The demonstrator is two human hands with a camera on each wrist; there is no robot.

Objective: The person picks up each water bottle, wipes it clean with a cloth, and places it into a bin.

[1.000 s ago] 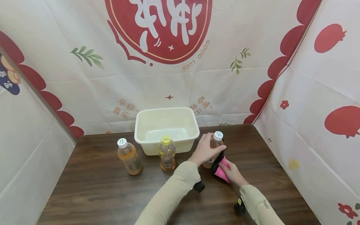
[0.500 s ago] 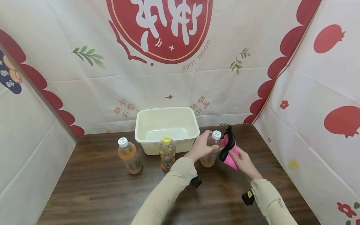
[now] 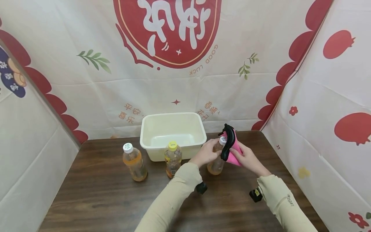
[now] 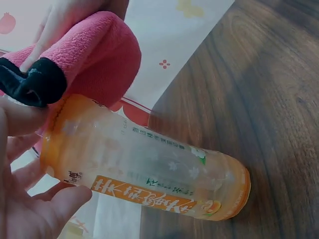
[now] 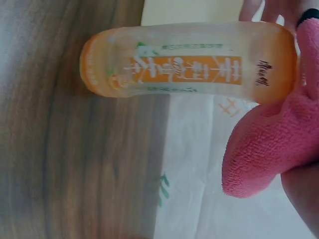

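Note:
A clear plastic drink bottle (image 3: 215, 167) with an orange-and-white label stands on the table at the right. My left hand (image 3: 204, 153) grips its upper part from the left, thumb and fingers round it. My right hand (image 3: 246, 158) holds a fuzzy pink cloth piece (image 3: 233, 160) with a black edge, folded or pouch-like. The black edge leans against the bottle's top and partly covers the white cap (image 3: 223, 140). Up close in the left wrist view, the pink cloth (image 4: 109, 59) overlaps the bottle's shoulder, and the right hand (image 4: 89, 12) shows behind it.
A cream plastic basin (image 3: 147, 153) stands at the back of the brown wooden table (image 3: 95, 199). In front of it is a bottle with a yellow cap (image 3: 173, 161); further left is a white-capped bottle (image 3: 135, 166). Printed cloth walls (image 3: 174, 87) enclose the table's back and sides.
My right hand has lifted the pink cloth from low beside the bottle, out to the right, then back over the cap. My left hand has stayed at the bottle, which stands about where it was.

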